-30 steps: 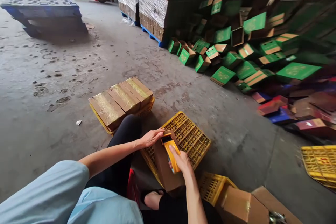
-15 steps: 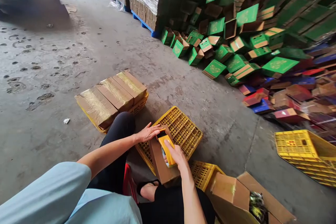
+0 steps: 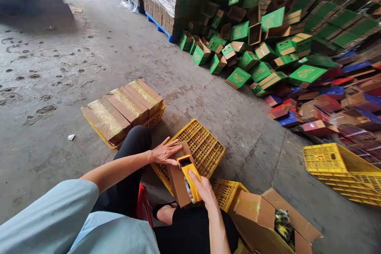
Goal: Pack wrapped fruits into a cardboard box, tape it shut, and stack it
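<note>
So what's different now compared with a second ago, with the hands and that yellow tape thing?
The right hand has drawn the yellow tape dispenser back along the brown box, toward the person. The left hand has spread flat on the box's far end. The box remains on the yellow crate, and the taped boxes beside it have not moved.

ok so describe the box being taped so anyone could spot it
Find the upturned yellow crate on the concrete floor before the seated person. The brown carton lies on it, under the left hand. Only it has the yellow tape dispenser, gripped by the right hand, against it.
</note>
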`<action>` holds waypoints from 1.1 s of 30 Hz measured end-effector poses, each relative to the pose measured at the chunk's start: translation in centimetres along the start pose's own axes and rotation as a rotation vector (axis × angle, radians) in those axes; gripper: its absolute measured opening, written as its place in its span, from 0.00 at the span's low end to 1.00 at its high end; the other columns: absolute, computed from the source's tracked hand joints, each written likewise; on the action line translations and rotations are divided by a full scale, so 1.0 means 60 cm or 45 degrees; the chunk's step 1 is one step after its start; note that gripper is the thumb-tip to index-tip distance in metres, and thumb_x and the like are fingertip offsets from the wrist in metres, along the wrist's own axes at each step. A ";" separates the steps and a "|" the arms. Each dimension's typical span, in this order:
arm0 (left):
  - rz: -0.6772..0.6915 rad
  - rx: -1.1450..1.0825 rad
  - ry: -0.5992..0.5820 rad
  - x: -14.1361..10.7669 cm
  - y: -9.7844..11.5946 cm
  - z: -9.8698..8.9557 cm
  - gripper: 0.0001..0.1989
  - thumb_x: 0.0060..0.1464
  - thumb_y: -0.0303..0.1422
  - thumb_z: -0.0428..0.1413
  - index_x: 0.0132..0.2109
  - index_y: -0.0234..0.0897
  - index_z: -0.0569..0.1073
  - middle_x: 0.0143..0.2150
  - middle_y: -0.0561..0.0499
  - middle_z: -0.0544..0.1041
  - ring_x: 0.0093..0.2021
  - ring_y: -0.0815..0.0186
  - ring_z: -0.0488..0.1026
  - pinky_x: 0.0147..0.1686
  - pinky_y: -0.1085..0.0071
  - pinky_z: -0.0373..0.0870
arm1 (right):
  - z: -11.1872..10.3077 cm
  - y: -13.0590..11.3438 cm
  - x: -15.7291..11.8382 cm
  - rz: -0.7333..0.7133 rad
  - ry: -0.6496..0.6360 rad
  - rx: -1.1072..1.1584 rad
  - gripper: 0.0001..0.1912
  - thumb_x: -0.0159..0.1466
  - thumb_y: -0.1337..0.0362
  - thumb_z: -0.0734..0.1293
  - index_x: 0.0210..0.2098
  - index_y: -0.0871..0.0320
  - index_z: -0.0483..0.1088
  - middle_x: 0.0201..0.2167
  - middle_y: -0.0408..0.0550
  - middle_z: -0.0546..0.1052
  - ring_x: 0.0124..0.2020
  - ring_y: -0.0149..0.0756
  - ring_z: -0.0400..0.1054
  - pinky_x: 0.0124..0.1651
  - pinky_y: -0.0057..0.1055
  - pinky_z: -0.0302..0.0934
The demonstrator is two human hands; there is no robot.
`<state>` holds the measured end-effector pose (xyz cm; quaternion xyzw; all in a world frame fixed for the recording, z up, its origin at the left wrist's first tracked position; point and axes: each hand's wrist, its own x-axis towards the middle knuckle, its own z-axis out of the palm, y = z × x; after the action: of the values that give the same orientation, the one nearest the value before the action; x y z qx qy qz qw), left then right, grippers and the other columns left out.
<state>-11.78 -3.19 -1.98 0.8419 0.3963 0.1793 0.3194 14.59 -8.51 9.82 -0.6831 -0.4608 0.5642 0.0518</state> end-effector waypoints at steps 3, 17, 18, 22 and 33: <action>0.157 0.091 0.007 0.000 0.008 0.008 0.50 0.61 0.64 0.51 0.77 0.35 0.51 0.76 0.33 0.54 0.78 0.45 0.45 0.74 0.44 0.26 | 0.001 0.002 0.001 0.006 -0.019 0.027 0.26 0.66 0.38 0.64 0.35 0.57 0.70 0.17 0.47 0.77 0.19 0.39 0.73 0.25 0.30 0.68; 0.265 0.206 -0.041 0.014 -0.006 0.037 0.57 0.58 0.67 0.50 0.77 0.26 0.49 0.78 0.29 0.45 0.79 0.44 0.41 0.76 0.50 0.38 | -0.008 0.013 0.003 0.063 -0.097 -0.004 0.26 0.66 0.38 0.65 0.38 0.58 0.70 0.19 0.50 0.78 0.23 0.43 0.77 0.27 0.31 0.70; 0.260 0.213 -0.051 0.015 -0.007 0.037 0.57 0.58 0.67 0.49 0.77 0.26 0.48 0.78 0.29 0.45 0.79 0.45 0.41 0.76 0.51 0.38 | -0.008 0.018 -0.001 0.053 -0.091 0.001 0.27 0.66 0.38 0.64 0.38 0.57 0.70 0.20 0.50 0.78 0.23 0.43 0.77 0.27 0.31 0.70; 0.261 0.206 -0.048 0.016 -0.005 0.036 0.58 0.58 0.67 0.50 0.76 0.24 0.48 0.78 0.28 0.45 0.78 0.44 0.41 0.76 0.50 0.38 | -0.007 0.033 -0.015 0.052 -0.057 0.016 0.26 0.67 0.39 0.63 0.37 0.57 0.70 0.20 0.49 0.79 0.22 0.42 0.77 0.27 0.32 0.71; 0.304 0.106 -0.139 -0.001 0.029 0.048 0.52 0.61 0.63 0.50 0.78 0.33 0.46 0.79 0.36 0.46 0.78 0.46 0.43 0.75 0.49 0.37 | -0.002 0.031 -0.006 0.100 -0.055 0.001 0.27 0.66 0.39 0.65 0.39 0.59 0.72 0.17 0.48 0.77 0.19 0.41 0.74 0.26 0.32 0.70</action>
<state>-9.23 -5.25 -2.90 0.9040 0.2826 0.1534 0.2818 15.79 -9.75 9.01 -0.6885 -0.4343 0.5805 0.0200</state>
